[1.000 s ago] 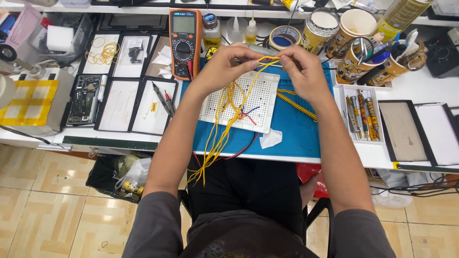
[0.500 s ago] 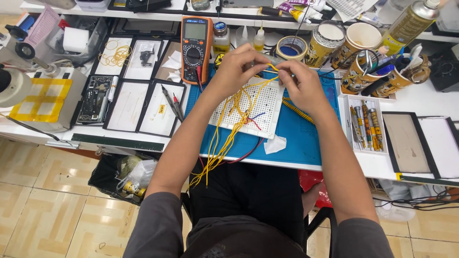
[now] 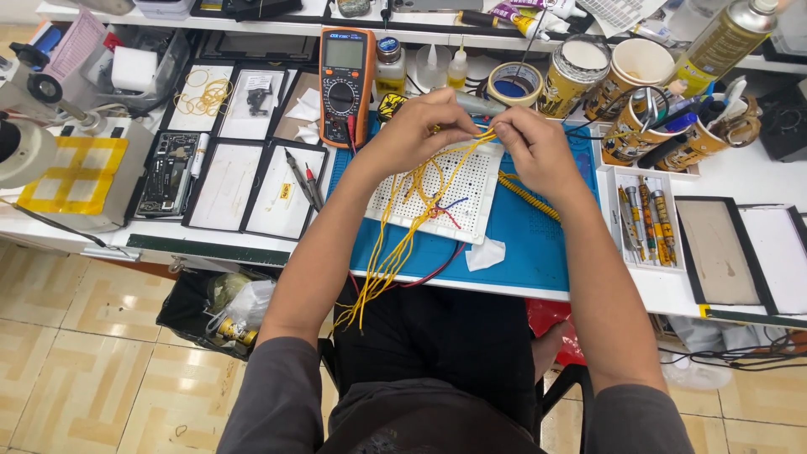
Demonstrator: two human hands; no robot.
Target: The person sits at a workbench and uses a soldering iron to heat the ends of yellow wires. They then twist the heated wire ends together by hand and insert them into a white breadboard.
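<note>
I see both hands over the far edge of the breadboard (image 3: 437, 189), which lies on the blue mat (image 3: 521, 244). My left hand (image 3: 416, 126) is closed in a pinch on a bundle of yellow wires (image 3: 403, 244); the thumb and fingers meet just at the board's far left corner. My right hand (image 3: 534, 147) pinches the same bundle from the right, fingertips almost touching those of the left. The held section runs between the two pinches, above the far rim of the board.

From the grip the wires drop toward me across the board, over the near edge of the mat, and hang loose past the table (image 3: 740, 311) edge above my lap. A red and a blue wire (image 3: 450, 210) cross on the near part of the board, apart from either hand. A coiled yellow lead (image 3: 525, 193) lies on the mat just near of the right hand, not held.

Left of the left hand stands a multimeter (image 3: 345, 71), its probes (image 3: 303, 176) lying on a tray. Far right: cans (image 3: 576, 76) holding tools. A white scrap (image 3: 485, 254) lies on the mat, near right of the board.
</note>
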